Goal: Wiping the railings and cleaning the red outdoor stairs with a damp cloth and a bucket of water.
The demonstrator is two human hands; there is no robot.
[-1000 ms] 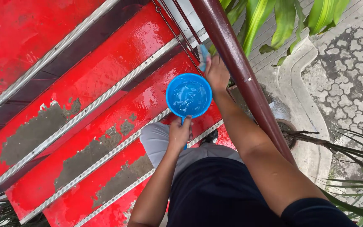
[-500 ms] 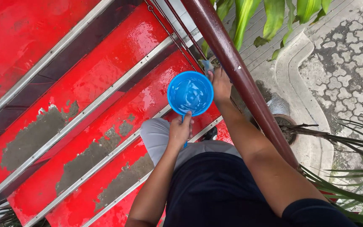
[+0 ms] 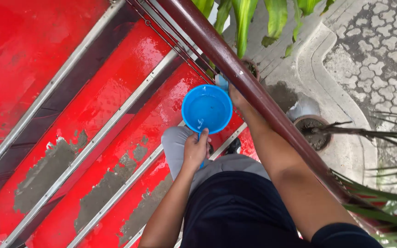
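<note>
One blue dipper [image 3: 207, 108], two hands; left hand [image 3: 195, 149] grips it.

No pkgs, labels, signs or screens visible.

Wet red stairs, shining!
Worn grey patches on the steps [image 3: 116, 119], a brown handrail [image 3: 253, 87], green leaves [image 3: 249, 18], potted plant [image 3: 315, 133].

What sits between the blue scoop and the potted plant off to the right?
In the head view, the dark red handrail runs diagonally between the blue scoop and the potted plant, with the person's right forearm alongside it.
</note>
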